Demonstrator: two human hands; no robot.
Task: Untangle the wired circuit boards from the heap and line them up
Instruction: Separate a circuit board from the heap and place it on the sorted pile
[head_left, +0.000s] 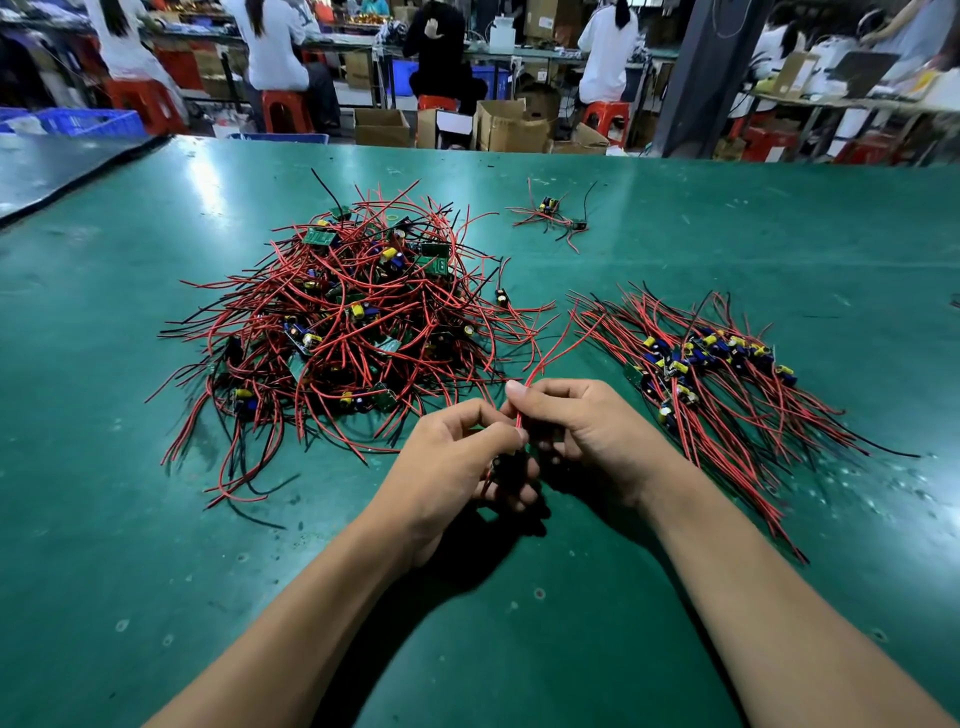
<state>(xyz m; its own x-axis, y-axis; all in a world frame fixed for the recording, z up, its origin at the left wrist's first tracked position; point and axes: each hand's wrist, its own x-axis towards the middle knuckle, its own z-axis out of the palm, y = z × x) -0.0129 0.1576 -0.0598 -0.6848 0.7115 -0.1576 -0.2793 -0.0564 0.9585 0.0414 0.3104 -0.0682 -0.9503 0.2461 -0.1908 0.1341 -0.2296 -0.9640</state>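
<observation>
A big tangled heap (353, 322) of small green circuit boards with red and black wires lies left of centre on the green table. To the right, a row of lined-up boards (711, 364) lies with wires fanned out. Between them, near the front, my left hand (457, 457) and my right hand (587, 431) meet over one wired board (511, 460), mostly hidden by the fingers. My right thumb and fingers pinch its red wires (550, 348), which rise toward the heap. My left fingers curl round the board's lower part.
A small cluster of two wired boards (556, 215) lies farther back on the green mat (156, 519). Beyond the table's far edge are cardboard boxes (509, 130), red stools, blue crates and seated people at other benches.
</observation>
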